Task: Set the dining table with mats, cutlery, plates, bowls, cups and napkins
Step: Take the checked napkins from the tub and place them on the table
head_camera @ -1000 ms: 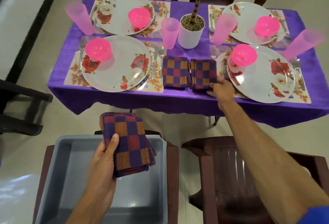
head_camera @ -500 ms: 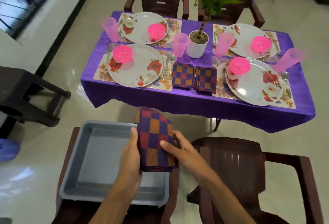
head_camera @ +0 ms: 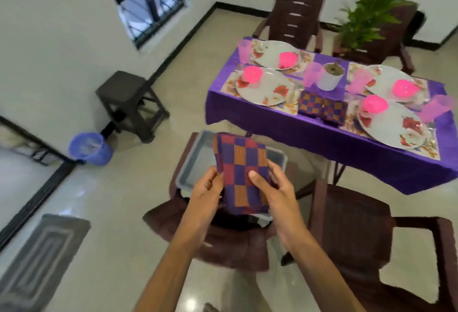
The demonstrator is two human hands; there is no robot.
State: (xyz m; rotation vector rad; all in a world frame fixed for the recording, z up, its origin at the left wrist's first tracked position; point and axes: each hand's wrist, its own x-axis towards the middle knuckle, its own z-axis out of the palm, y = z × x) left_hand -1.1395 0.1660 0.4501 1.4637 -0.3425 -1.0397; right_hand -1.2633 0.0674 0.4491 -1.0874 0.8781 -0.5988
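I hold a folded checked napkin bundle [head_camera: 241, 170] in purple, red and orange over the grey tub [head_camera: 190, 165]. My left hand [head_camera: 207, 192] grips its left edge and my right hand [head_camera: 272, 188] pinches its right side, thumb on top. Two more checked napkins [head_camera: 322, 108] lie side by side at the near middle of the purple-clothed table [head_camera: 322, 138]. The table carries several floral plates on mats, each plate with a pink bowl [head_camera: 374, 105], and pink cups [head_camera: 312, 74] beside them.
The tub rests on a brown chair [head_camera: 223, 244]; a second brown chair [head_camera: 359, 237] stands to its right. A white plant pot [head_camera: 330, 77] sits mid-table. A dark stool [head_camera: 128, 103], a blue bin [head_camera: 90, 149] and a grey floor mat [head_camera: 42, 262] are to the left.
My right hand left the napkin on the table and came back to the bundle held by my left hand. The view has swung left and away from the table.
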